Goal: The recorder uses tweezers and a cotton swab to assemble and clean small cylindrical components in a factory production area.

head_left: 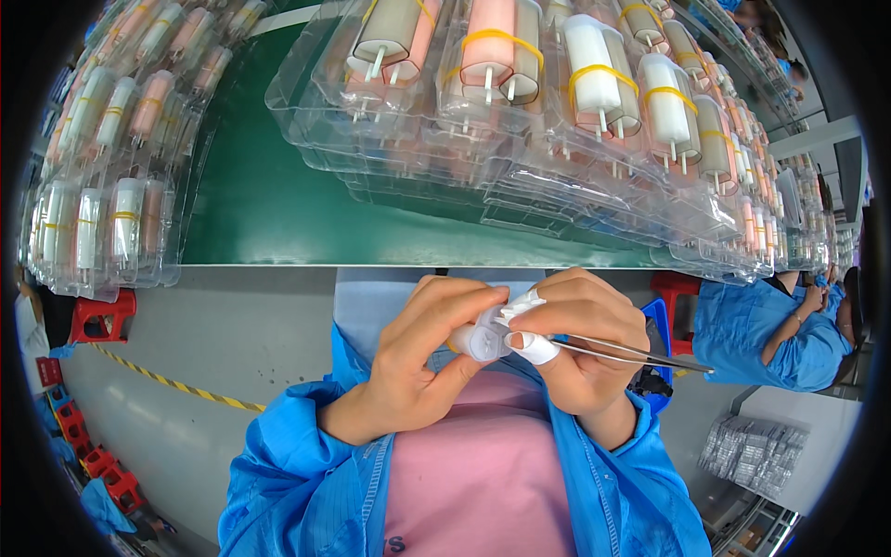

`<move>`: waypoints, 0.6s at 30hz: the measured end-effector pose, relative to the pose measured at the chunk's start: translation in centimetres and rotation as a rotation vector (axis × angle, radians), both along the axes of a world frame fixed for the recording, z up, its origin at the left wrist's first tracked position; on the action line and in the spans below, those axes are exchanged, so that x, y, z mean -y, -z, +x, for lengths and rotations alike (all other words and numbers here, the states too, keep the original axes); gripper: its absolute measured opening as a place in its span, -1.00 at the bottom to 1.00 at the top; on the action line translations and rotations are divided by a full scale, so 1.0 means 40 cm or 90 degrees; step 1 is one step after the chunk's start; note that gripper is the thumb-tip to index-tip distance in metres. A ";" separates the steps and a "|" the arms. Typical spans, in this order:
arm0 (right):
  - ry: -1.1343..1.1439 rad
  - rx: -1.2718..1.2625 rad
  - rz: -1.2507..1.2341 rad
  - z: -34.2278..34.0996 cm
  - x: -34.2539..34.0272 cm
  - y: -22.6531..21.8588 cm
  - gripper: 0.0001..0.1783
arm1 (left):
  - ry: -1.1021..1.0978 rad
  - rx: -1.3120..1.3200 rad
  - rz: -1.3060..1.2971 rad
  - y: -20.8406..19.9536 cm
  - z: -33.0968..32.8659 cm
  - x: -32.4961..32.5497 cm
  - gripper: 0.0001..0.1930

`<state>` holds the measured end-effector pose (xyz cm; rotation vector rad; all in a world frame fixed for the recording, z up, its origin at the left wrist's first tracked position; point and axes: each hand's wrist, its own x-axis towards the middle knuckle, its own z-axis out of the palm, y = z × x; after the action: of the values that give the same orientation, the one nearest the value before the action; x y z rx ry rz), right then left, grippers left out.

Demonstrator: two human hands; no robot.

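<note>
In front of my chest, my left hand (422,348) is closed around a short whitish cylinder (484,343), its open round end facing my right hand. My right hand (589,339) has white tape wrapped on its thumb and forefinger. A pair of metal tweezers (640,356) is held in that hand and sticks out to the right. The taped fingertips are at the rim of the cylinder; whether they pinch a small part there I cannot make out.
Beyond my hands is a green table (269,209). Stacked clear plastic trays (520,176) hold pink, white and grey cylinders in yellow bands; more trays (116,209) stand at left. A blue bin (661,339) is at my right. A person in blue (756,330) sits further right.
</note>
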<state>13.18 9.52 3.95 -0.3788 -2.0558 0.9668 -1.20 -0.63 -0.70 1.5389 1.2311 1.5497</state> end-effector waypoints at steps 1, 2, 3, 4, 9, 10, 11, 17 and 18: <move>0.001 0.013 0.005 0.000 0.001 -0.007 -0.82 | -0.001 -0.017 0.003 0.001 -0.002 0.000 -0.54; 0.003 0.027 0.010 0.000 0.002 -0.013 -0.81 | -0.010 -0.058 0.015 0.001 -0.006 -0.002 -0.54; 0.008 0.042 0.038 -0.005 0.004 -0.021 -0.80 | -0.018 -0.098 0.027 0.001 -0.012 -0.007 -0.53; 0.011 0.054 0.067 -0.010 0.007 -0.028 -0.79 | -0.028 -0.141 0.039 -0.001 -0.013 -0.007 -0.53; 0.016 -0.024 -0.046 0.004 -0.005 -0.012 -0.79 | -0.001 0.114 -0.023 -0.005 0.015 0.001 -0.50; 0.046 -0.077 -0.111 0.012 0.000 -0.008 -0.80 | 0.030 0.154 -0.020 -0.008 0.015 0.002 -0.50; 0.058 -0.074 -0.118 0.014 0.002 -0.011 -0.81 | 0.047 0.182 -0.020 -0.007 0.015 0.001 -0.49; 0.048 -0.060 -0.131 0.018 0.010 -0.005 -0.80 | 0.110 0.244 -0.028 0.003 0.011 0.003 -0.47; 0.044 -0.058 -0.132 0.018 0.011 -0.005 -0.80 | 0.112 0.244 -0.030 0.003 0.011 0.002 -0.47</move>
<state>13.91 9.07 4.17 -0.5017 -1.8547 1.1383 -0.75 -0.71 -0.84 1.2114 0.8859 1.5941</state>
